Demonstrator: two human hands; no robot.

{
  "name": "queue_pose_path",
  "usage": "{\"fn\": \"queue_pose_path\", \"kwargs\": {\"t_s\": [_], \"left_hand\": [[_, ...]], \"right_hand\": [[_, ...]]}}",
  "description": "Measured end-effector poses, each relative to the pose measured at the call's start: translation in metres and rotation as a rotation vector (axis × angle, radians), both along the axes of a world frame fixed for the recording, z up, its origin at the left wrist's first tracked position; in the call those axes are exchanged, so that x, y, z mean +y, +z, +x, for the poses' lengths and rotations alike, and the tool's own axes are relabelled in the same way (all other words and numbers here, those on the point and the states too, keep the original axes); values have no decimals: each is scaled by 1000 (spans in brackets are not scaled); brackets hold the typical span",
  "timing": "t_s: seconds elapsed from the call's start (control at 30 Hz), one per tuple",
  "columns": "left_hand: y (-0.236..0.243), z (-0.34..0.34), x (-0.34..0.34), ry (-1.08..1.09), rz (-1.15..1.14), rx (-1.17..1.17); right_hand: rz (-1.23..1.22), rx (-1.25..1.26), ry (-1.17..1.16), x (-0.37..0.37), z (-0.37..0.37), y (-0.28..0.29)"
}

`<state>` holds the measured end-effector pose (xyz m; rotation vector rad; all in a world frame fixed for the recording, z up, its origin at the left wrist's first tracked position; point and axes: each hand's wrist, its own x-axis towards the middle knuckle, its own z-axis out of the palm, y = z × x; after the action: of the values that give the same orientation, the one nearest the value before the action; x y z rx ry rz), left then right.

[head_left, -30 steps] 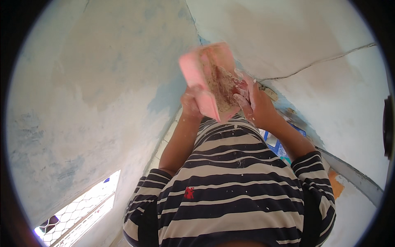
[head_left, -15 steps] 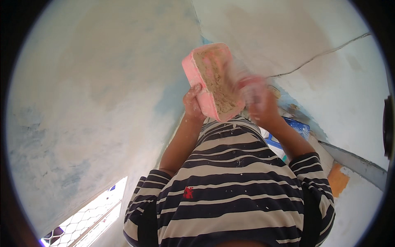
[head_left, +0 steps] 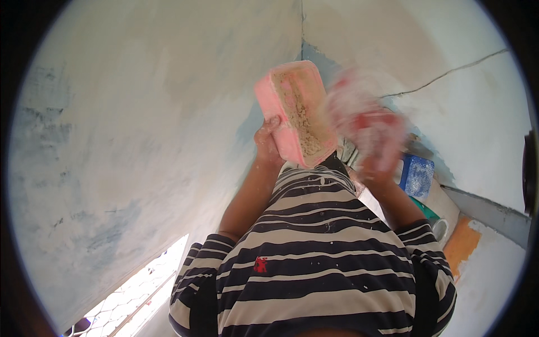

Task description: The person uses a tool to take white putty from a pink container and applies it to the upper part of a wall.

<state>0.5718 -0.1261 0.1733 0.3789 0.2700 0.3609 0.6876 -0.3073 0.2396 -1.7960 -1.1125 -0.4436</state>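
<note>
Head view shows the left grip (head_left: pixel 269 138) clasping the pink tub's (head_left: pixel 268 100) side; the blurred right grip's (head_left: pixel 380 141) state, I can't tell.

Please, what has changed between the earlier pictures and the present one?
The right hand, which was at the pink tub one second ago, has moved away rightward; it is badly blurred. The wall corner now appears further right, so the view probably turned. Nothing was visibly grasped or let go. The left hand still holds the pink tub of beige paste.
</note>
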Motion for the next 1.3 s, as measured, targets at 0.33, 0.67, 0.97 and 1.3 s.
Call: {"fn": "queue_pose_path", "kwargs": {"t_s": [0.33,0.67,0.97,1.3], "left_hand": [[-14,7,5,0,-81,44],[-46,-28,12,-88,58,-35],[-72,-51,22,-75,31,-40],[-71,-49,20,-114,9,-86]], "right_hand": [[-314,61,-27,1,-18,-9],[-412,371,92,11,-78,-20],[-375,497,14,21,-99,-43],[40,531,-88,30,-98,-39]]}}
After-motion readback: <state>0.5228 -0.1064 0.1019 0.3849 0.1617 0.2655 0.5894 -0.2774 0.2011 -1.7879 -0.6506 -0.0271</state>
